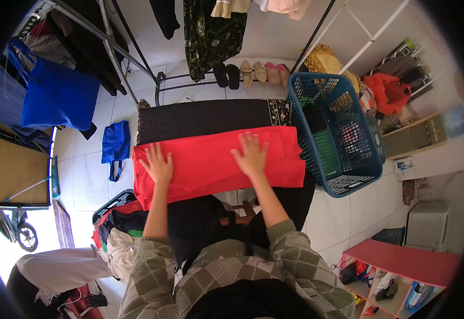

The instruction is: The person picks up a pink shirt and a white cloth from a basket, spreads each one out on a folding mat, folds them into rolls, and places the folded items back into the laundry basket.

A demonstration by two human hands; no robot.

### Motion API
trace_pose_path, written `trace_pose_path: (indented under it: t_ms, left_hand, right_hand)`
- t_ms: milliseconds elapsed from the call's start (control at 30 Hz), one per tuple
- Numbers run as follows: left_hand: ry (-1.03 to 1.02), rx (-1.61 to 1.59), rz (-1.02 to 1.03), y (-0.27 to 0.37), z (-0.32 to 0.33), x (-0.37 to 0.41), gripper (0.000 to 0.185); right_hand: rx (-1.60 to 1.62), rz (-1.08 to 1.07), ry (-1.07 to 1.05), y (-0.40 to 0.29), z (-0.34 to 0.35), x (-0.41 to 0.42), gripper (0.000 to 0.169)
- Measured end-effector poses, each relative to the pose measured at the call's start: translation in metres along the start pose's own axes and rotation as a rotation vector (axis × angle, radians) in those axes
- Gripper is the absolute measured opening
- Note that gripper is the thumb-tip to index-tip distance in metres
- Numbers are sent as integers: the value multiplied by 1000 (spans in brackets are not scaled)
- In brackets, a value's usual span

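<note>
A red garment (204, 163) lies folded into a long flat strip in front of me, across a black quilted surface (204, 119) with a floral patterned edge. Flat on its left end rests my left hand (158, 165), palm down with the fingers spread. My right hand (252, 155) is spread over the right half of the cloth, a little blurred. Neither hand grasps anything. At the right end the layers of the cloth show uneven edges. Its near edge hangs close to my lap.
A tall teal plastic basket (333, 191) stands at the right with some dark cloth inside. At my left, another basket (114, 201) overflows with clothes (124, 239). A blue bag (116, 141) lies on the tiled floor. Shoes (252, 73) line the garment rack (176, 75) ahead.
</note>
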State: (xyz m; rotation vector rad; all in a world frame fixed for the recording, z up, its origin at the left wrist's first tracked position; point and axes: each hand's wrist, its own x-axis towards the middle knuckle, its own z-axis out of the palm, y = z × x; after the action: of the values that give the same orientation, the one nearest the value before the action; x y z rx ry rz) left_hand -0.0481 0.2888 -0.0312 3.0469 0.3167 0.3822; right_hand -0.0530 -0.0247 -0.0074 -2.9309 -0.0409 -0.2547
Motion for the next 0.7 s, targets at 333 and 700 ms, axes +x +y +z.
trace_pose_path:
  t_ms: [333,700]
  left_hand:
    - [76,37,-38,28,-8,10,68]
    - [1,13,-3,-3,-5,20,62]
  right_hand:
    - [-82,339,81,31,-6,20,66]
    - [-67,303,11,90,-6,29,63]
